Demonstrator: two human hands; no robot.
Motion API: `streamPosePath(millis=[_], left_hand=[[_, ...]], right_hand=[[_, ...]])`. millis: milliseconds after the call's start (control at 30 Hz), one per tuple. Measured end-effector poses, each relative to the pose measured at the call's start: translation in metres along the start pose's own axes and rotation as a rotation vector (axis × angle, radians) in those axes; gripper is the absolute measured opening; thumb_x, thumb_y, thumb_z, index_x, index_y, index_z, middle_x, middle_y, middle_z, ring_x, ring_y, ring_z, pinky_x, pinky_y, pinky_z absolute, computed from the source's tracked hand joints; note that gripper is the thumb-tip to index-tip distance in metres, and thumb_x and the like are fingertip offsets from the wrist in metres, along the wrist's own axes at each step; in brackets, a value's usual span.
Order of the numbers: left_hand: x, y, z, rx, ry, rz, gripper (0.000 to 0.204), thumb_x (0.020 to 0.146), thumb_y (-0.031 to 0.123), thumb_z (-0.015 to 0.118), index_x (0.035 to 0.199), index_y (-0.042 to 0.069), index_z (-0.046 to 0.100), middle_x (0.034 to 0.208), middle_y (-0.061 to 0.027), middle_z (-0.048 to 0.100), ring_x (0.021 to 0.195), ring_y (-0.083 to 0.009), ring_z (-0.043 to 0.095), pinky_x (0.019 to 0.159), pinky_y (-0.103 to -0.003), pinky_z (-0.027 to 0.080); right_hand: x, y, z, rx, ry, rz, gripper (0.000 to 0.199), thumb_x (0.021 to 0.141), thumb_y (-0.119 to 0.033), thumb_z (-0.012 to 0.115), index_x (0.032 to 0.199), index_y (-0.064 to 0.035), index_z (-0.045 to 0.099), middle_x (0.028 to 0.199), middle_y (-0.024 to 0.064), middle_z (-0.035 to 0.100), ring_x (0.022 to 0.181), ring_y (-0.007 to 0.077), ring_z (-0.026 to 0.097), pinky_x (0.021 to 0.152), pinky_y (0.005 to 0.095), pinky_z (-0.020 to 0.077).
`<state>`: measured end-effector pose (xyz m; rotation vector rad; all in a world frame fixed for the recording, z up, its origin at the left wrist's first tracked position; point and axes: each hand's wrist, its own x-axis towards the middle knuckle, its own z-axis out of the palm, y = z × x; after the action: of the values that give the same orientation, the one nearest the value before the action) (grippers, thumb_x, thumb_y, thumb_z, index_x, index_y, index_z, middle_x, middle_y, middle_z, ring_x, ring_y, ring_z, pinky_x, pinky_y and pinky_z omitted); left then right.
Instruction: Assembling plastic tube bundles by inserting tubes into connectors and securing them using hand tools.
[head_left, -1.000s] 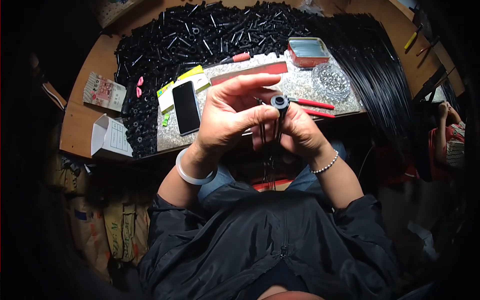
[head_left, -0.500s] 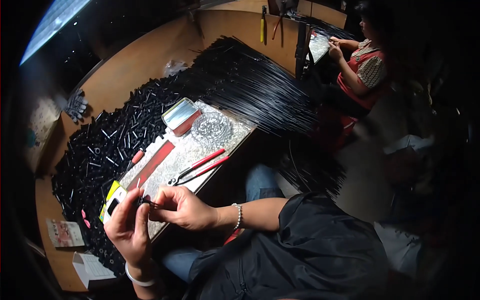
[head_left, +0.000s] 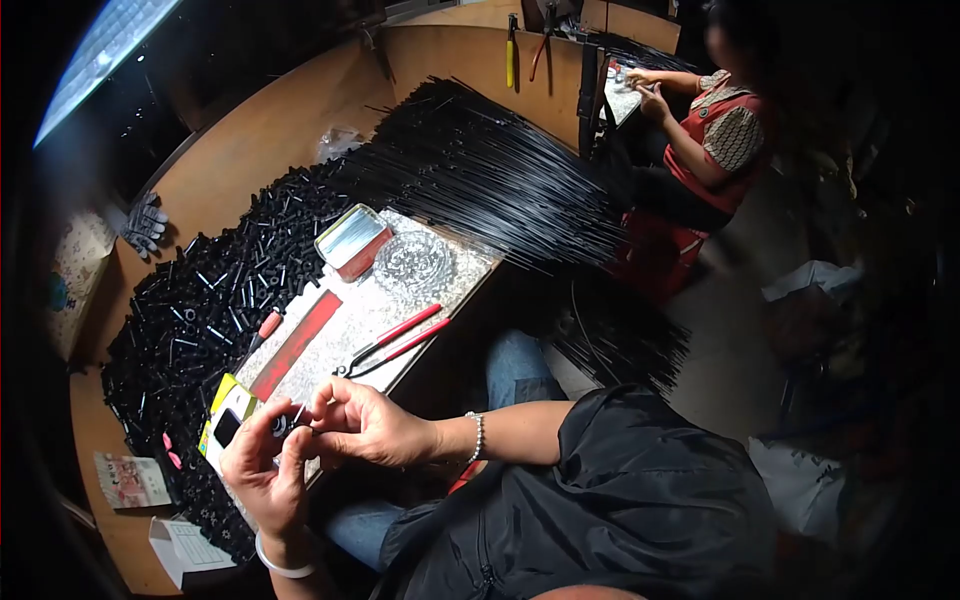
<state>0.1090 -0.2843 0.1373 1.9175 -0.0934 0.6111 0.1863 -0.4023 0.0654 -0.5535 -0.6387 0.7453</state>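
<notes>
Over the near end of the board, my hands meet fingertip to fingertip. My left hand (head_left: 268,478), with a white bangle at its wrist, pinches a small black part (head_left: 292,424) between thumb and fingers. My right hand (head_left: 378,424), wearing a beaded bracelet, is closed at the same part from the other side. A thin, light-coloured pin (head_left: 299,411) sticks up between the fingertips. The fingers hide most of the part, so its exact kind cannot be made out. Just beyond my hands, red-handled pliers (head_left: 396,338) lie on the pale worktop (head_left: 345,325).
A large heap of small black parts (head_left: 215,290) lies left of the board. Long black rods (head_left: 500,180) are stacked beyond it. A tin (head_left: 352,240), a coil of clear line (head_left: 413,262) and a red-handled tool (head_left: 268,325) lie nearby. Another person (head_left: 715,140) sits at the far right.
The thin pin has moved from above my left fingertips to between both hands. My right fingers have lifted a little, and the view has shifted slightly.
</notes>
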Motion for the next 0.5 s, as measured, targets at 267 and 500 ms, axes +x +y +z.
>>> streamPosePath(millis=[267,500], left_hand=[[-0.003,-0.004,-0.003,-0.043,-0.097,-0.049,0.027,0.082,0.000,0.061,0.108,-0.007,0.056,0.089,-0.0085,0.060,0.077,-0.0125,0.059,0.071,-0.023,0.047],[0.000,-0.006,-0.007,0.064,-0.144,0.093,0.039,0.084,0.006,0.062,0.119,-0.006,0.051,0.095,-0.0075,0.056,0.078,-0.0116,0.057,0.072,-0.024,0.046]], right_hand=[[0.005,0.006,-0.018,-0.123,-0.368,0.269,0.040,0.094,-0.046,0.040,0.083,-0.0077,0.044,0.057,0.0000,0.047,0.050,0.0067,0.048,0.046,0.0199,0.0381],[0.003,0.013,-0.004,-0.492,-0.198,-0.037,0.046,0.096,-0.041,0.038,0.076,-0.0016,0.051,0.056,0.0029,0.047,0.051,0.0148,0.048,0.048,0.0280,0.0366]])
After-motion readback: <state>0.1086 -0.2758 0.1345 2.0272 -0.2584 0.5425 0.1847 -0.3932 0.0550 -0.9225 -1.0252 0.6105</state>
